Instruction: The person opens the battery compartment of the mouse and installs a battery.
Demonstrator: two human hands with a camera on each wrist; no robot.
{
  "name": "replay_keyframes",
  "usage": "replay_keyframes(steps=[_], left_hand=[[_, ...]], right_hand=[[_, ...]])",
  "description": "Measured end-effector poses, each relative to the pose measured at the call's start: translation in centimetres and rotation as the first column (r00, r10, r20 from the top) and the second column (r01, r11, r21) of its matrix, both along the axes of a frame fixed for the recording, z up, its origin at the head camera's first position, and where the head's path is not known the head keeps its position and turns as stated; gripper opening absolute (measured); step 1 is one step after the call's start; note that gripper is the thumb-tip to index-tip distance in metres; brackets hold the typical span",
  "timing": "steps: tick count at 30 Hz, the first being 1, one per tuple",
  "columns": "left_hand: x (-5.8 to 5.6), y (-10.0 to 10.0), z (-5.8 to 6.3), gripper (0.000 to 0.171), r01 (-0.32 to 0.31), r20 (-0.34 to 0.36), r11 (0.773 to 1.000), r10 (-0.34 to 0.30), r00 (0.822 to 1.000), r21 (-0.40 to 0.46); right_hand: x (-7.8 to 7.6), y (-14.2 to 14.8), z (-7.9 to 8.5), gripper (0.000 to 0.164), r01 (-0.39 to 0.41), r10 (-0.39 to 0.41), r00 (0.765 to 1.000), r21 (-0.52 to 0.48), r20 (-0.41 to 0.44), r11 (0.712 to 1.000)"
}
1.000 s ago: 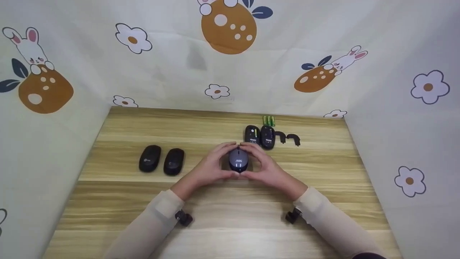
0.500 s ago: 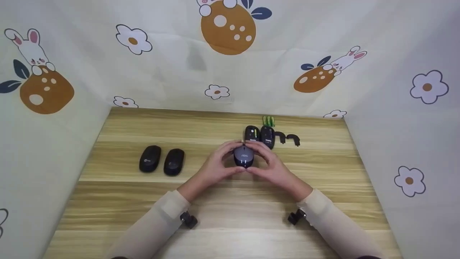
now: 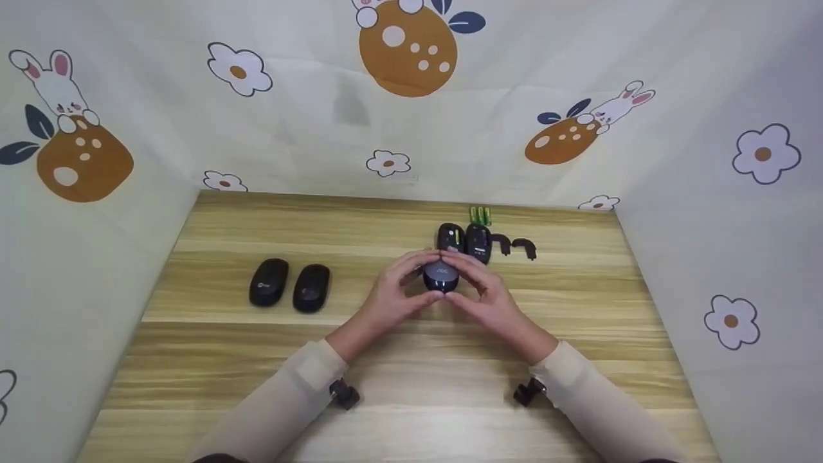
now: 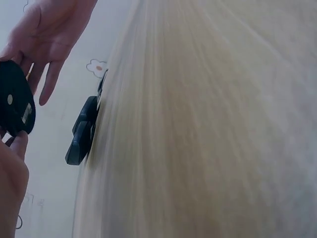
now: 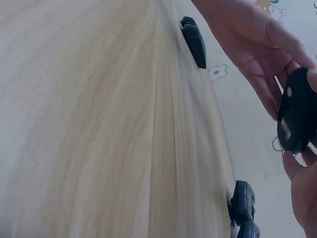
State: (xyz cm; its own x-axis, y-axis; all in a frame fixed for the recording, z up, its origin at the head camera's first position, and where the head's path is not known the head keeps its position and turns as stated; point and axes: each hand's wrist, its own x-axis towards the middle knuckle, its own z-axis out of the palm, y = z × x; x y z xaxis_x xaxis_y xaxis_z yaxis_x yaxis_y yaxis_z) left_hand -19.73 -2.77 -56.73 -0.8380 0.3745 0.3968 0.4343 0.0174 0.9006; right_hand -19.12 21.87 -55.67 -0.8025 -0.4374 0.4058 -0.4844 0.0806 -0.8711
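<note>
A dark grey computer mouse (image 3: 441, 275) is held between both hands, off the table, with its logo side up. My left hand (image 3: 398, 290) grips its left side, thumb at the near end and fingers at the far end. On the other side, my right hand (image 3: 483, 292) grips it in the same way. Both wrist views show the black underside of the mouse (image 4: 17, 99), with a small round spot and a pale label. Just beyond the hands lie two upturned mice, the left one (image 3: 451, 236) with a battery inside, the right one (image 3: 478, 241) touching it.
Three green batteries (image 3: 480, 215) lie at the table's back edge. Two black curved covers (image 3: 525, 248) rest right of the upturned mice. Two black mice (image 3: 269, 283) sit on the left of the wooden table (image 3: 212, 360). Patterned cloth walls (image 3: 289, 128) surround it.
Both hands have moved the mouse slightly right and away from the body. It now appears more foreshortened, its near end facing me more. The other things have stayed put.
</note>
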Motion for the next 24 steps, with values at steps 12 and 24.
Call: replay_keyframes(steps=[12, 24], left_hand=[[0.0, 0.4, 0.5, 0.061, -0.015, -0.066, 1.000, 0.016, 0.998, 0.021], [-0.5, 0.3, 0.8, 0.055, -0.099, -0.229, 0.993, 0.082, 0.970, -0.066]], right_hand=[[0.3, -0.4, 0.8, 0.055, 0.077, -0.078, 0.992, -0.012, -0.099, 0.997], [1.0, -0.8, 2.5, 0.058, 0.099, -0.096, 0.985, 0.015, -0.145, 0.995]])
